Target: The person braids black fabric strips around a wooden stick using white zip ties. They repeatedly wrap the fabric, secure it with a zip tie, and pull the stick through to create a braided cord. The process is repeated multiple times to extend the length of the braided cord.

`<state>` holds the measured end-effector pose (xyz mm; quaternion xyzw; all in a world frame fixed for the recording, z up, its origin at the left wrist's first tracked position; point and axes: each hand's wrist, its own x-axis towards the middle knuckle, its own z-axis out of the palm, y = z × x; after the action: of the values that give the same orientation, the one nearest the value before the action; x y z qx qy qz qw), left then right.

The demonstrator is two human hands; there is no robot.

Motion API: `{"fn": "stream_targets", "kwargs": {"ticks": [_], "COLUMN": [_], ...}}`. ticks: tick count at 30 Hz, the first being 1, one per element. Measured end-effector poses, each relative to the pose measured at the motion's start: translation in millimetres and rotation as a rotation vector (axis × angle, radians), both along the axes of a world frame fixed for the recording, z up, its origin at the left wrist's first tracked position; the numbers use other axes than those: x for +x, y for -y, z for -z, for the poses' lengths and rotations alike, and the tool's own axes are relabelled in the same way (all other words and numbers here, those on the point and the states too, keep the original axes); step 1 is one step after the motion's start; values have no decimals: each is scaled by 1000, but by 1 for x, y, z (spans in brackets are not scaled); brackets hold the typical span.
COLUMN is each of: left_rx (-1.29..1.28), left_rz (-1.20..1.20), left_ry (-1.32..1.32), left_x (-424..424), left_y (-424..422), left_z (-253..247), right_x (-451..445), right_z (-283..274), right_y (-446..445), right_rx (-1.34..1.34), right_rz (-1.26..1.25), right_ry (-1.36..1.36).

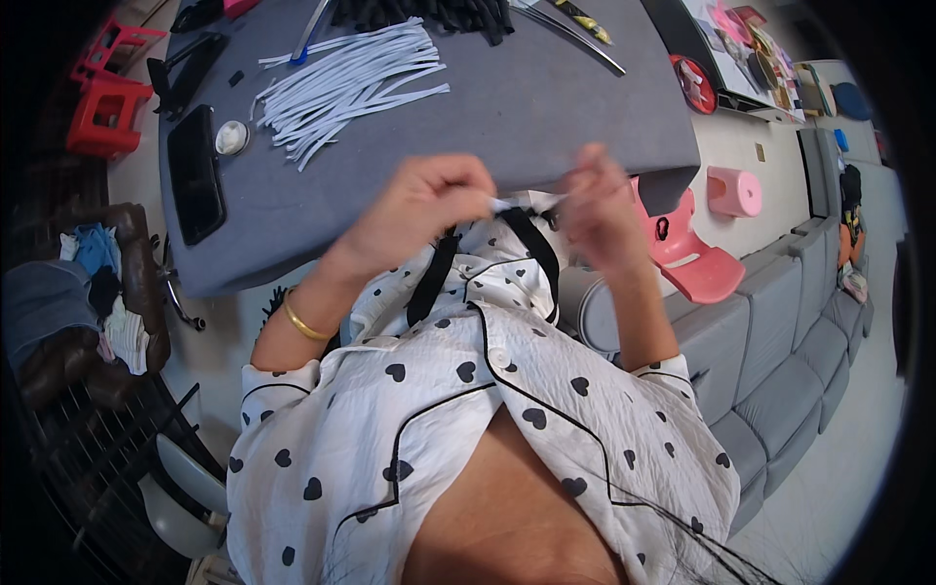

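My left hand (431,201), with a gold bangle on the wrist, pinches a thin white strip (501,204) just off the near table edge. The strip runs across to my right hand (601,208), whose fingers are blurred and partly hide its end. Below the fingers a black fabric band (537,245) hangs over my lap, its upper end close to the white strip; whether they are joined cannot be seen. A second black length (433,281) shows under my left hand. Further off, a bundle of white flat strips (351,88) lies on the grey-covered table (512,124).
Black fabric pieces (431,13), long metal tweezers (578,40), a phone (196,175), a small round tub (232,137) and a black stand (186,73) are on the table. To the right are a pink chair (695,267), a pink stool (733,191) and a grey sofa (775,351).
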<state>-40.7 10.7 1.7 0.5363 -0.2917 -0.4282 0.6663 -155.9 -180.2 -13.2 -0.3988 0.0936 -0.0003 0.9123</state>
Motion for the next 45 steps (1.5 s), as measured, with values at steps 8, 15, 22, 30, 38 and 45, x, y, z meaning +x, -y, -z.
{"fn": "stream_targets", "kwargs": {"ticks": [8,15,22,30,38,45], "left_rx": [46,185,182,71,80,26], "left_rz": [22,-7,40,-82,-87,-98], "left_ry": [-4,115,66,200,149,327], "left_x": [-8,-5,-9,-12,-10,-18], "left_y": [16,16,18,22,17,18], "left_z": [-3,2,-4,9,2,1], "right_x": [-1,-1,-1,0,-1,-2], "right_z": [-18,-20,-20,-25,-22,-19], "right_y": [20,21,17,25,28,21], "right_rx": [22,1,-17,-15,-26,-21], "right_rz": [166,170,220,266,284,216], "right_ry": [98,110,92,114,110,98]}}
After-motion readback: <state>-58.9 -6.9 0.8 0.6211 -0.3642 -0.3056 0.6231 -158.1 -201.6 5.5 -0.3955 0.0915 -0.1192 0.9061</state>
